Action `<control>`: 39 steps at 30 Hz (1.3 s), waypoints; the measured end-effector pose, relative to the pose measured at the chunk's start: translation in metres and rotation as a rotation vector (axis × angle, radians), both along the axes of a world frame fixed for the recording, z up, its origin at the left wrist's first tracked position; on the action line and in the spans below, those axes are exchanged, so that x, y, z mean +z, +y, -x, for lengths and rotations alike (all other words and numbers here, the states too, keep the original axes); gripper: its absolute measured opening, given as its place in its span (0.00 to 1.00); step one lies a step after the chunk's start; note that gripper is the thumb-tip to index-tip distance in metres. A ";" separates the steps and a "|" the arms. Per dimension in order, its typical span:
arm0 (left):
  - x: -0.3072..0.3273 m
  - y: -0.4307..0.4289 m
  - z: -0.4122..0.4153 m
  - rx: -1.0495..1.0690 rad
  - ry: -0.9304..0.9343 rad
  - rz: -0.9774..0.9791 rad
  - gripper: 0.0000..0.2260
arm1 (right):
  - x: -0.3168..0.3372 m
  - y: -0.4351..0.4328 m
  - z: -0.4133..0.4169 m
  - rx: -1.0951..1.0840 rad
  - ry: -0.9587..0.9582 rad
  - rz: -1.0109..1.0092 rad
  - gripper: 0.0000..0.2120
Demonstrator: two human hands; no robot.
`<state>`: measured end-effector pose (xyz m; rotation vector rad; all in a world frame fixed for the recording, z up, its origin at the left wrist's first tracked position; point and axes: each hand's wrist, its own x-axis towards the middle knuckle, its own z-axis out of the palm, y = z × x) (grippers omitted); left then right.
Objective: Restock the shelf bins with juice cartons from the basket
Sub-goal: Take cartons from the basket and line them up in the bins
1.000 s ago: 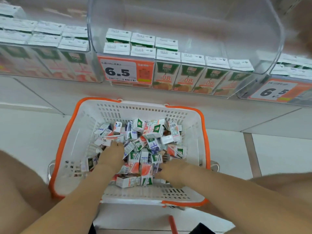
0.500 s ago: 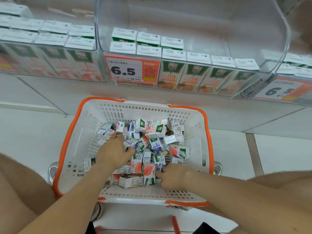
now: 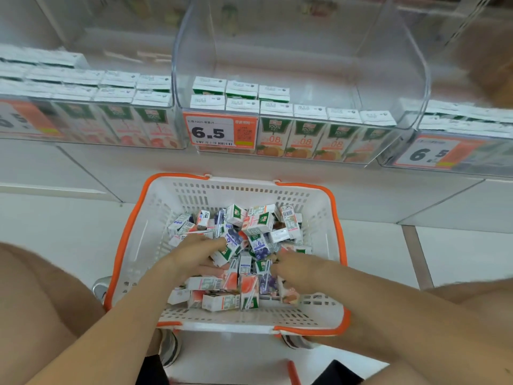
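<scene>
**Position of goods.** The basket (image 3: 130,234) stands on the tiled floor (image 3: 55,218) directly below the shelf, presumably so that stock can be lifted straight up into the bins. It is made of white perforated plastic with an orange rim. A loose pile of cartons (image 3: 249,290) lies jumbled in its bottom at all angles. The cartons are small rectangular paperboard boxes with glossy print in pink, purple and green.

**Hands.** Both hands are lowered into the pile. The left hand (image 3: 194,254) is curled round a green-and-white carton (image 3: 226,252), which protrudes past the fingers. The fingertips of the right hand (image 3: 299,269) are buried among the cartons. Whether anything is held there cannot be told.

**Shelf.** Three bins of clear, rigid plastic with rounded corners are noted.
- The middle bin (image 3: 388,79) holds a full front row of orange-printed cartons (image 3: 302,134) standing upright, and only a partial row behind. Its open space is judged to be where restocking is needed.
- A price label (image 3: 219,132) reading 6.5 is fixed to its front.
- The left bin (image 3: 83,140) appears well filled with pink-printed cartons.
- The right bin (image 3: 472,151) is only partly in view.

**Step in hand.** Sorting by flavour is judged to be under way, since the basket stock is mixed.
</scene>
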<state>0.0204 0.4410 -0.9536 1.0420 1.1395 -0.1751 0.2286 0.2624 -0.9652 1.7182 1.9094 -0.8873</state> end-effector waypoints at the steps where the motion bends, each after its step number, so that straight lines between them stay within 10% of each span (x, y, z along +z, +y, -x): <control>1: 0.005 0.000 -0.001 0.027 -0.023 0.019 0.23 | 0.010 0.005 -0.005 -0.134 0.061 -0.020 0.17; 11: 0.069 -0.003 -0.002 0.058 -0.084 -0.300 0.13 | 0.126 0.030 -0.007 -1.026 0.531 -0.402 0.21; 23: 0.172 -0.008 0.002 0.048 -0.302 -0.691 0.12 | 0.242 0.030 0.006 -1.032 0.580 -0.686 0.19; 33: 0.258 0.009 -0.027 -0.153 -0.381 -1.145 0.15 | 0.335 0.060 -0.030 -0.652 0.095 -1.175 0.17; 39: 0.286 0.021 -0.065 -0.274 -0.411 -1.302 0.09 | 0.328 0.100 -0.086 -0.453 -0.228 -0.990 0.14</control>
